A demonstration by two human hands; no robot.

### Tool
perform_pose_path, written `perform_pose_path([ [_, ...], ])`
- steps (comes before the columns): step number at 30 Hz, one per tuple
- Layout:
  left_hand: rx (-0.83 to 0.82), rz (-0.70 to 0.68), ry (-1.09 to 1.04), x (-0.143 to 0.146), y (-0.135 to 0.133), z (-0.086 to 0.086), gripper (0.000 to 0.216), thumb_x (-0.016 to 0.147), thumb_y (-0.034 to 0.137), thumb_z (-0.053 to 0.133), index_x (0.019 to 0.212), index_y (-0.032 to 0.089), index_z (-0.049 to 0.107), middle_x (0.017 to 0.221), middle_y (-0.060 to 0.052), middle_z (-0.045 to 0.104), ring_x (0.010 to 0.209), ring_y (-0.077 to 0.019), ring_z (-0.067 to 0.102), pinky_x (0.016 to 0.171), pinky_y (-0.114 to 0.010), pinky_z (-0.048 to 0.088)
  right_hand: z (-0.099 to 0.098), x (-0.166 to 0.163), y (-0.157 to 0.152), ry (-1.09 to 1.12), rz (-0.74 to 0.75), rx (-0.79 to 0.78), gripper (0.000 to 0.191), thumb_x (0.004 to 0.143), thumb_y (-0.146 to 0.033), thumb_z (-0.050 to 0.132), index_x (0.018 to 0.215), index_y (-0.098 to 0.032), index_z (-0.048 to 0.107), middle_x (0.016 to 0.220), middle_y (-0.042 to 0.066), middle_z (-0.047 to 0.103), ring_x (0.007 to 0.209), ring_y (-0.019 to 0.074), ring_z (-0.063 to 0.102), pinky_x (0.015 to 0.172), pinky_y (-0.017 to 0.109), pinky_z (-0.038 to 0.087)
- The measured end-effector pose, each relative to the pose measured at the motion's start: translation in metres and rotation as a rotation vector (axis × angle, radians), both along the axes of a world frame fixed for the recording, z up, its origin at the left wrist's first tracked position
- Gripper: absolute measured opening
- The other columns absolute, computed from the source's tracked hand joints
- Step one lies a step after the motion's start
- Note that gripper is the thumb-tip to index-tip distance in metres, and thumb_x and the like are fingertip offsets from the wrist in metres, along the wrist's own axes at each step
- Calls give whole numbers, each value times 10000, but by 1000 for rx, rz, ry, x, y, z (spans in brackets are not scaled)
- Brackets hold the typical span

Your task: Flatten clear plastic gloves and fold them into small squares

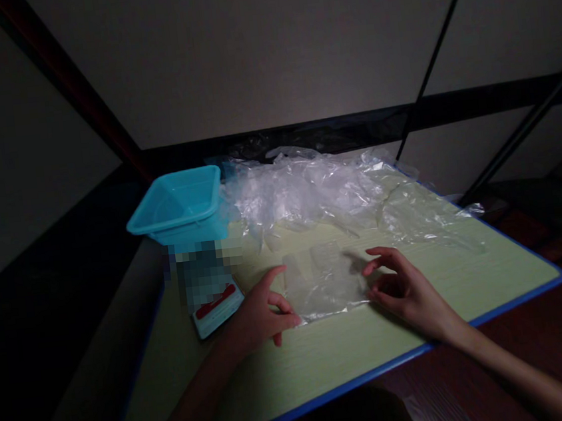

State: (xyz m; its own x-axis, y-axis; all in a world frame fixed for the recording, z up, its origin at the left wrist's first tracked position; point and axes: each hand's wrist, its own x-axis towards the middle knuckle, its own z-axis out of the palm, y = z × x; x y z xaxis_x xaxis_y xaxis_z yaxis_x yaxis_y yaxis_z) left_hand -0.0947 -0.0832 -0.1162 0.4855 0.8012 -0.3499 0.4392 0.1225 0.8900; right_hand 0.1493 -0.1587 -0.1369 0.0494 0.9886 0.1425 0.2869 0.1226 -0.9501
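Note:
A flat, clear plastic bag (pixel 326 279) is stretched out between my hands over the table, its near edge catching the light. At its near left corner, my left hand (pixel 266 312) pinches the film between thumb and curled fingers, with the index finger reaching forward along the side. The near right corner is pinched by my right hand (pixel 402 288), whose upper fingers arch above the film. Beyond the bag lies a loose heap of crumpled clear plastic bags (pixel 304 191).
A turquoise plastic basket (pixel 188 217) stands at the back left of the pale table (pixel 322 367), which has a blue edge. A phone (pixel 219 314), partly pixelated, lies just left of my left hand. More thin plastic (pixel 427 218) spreads towards the right edge. Panelled doors rise behind.

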Motion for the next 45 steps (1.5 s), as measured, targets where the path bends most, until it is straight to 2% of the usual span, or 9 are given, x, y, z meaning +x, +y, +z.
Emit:
perform_pose_path([
  [12,-6,-27,11,0,0,7,864,588,210,649,1351,134,250,600,78,579,334,-62,466,346,-161,327,1,0,0,-90,8,-8,479,731,-186,549,1160,-244,343,987,44,508,577,88,521,482,236,415],
  [19,61,-32,43,-2,1,6,685,664,264,569,1294,123,339,586,58,592,312,-74,438,320,-173,327,1,4,-3,-250,16,20,464,727,-149,541,1152,-236,376,960,38,550,572,99,525,495,241,435],
  [21,139,1,88,-1,1,5,559,723,290,522,1243,121,403,562,63,558,294,-70,391,303,-179,300,4,5,-4,-359,9,67,381,741,-151,535,1101,-220,434,899,33,562,575,111,520,514,256,445],
  [23,306,90,134,2,1,4,413,770,308,491,1140,125,498,582,48,534,336,-81,417,328,-194,327,10,5,-2,-476,19,145,254,773,-148,493,1021,-203,497,869,45,566,623,135,539,560,279,466],
  [26,648,167,173,11,0,1,250,807,261,459,999,158,581,765,-26,596,620,-155,590,524,-248,473,19,-3,7,-641,101,249,248,800,-114,411,990,-181,556,946,88,586,823,193,582,713,330,496],
  [28,824,50,198,18,-3,-2,262,836,222,422,1037,171,582,1017,-78,616,931,-208,593,776,-325,493,21,-10,16,-747,170,283,332,812,-111,387,1095,-157,555,1064,114,594,981,222,563,836,372,479],
  [31,986,-209,307,24,-8,-7,371,864,223,406,1216,139,486,1339,-121,453,1249,-230,390,1034,-401,320,18,-20,27,-899,234,319,442,857,-183,379,1292,-127,437,1290,137,497,1193,245,446,987,441,376],
  [36,1071,-396,529,25,-11,-16,549,869,291,413,1354,61,295,1436,-162,281,1336,-235,220,1085,-419,224,4,-25,34,-1065,264,332,547,891,-306,359,1389,-95,276,1429,144,288,1327,237,229,1071,460,227],
  [45,1095,-398,589,24,-9,-21,634,867,403,418,1369,54,250,1450,-176,236,1347,-251,176,1084,-438,198,-3,-21,32,-1114,272,346,612,900,-389,360,1403,-70,221,1444,159,221,1341,244,171,1079,468,199],
])
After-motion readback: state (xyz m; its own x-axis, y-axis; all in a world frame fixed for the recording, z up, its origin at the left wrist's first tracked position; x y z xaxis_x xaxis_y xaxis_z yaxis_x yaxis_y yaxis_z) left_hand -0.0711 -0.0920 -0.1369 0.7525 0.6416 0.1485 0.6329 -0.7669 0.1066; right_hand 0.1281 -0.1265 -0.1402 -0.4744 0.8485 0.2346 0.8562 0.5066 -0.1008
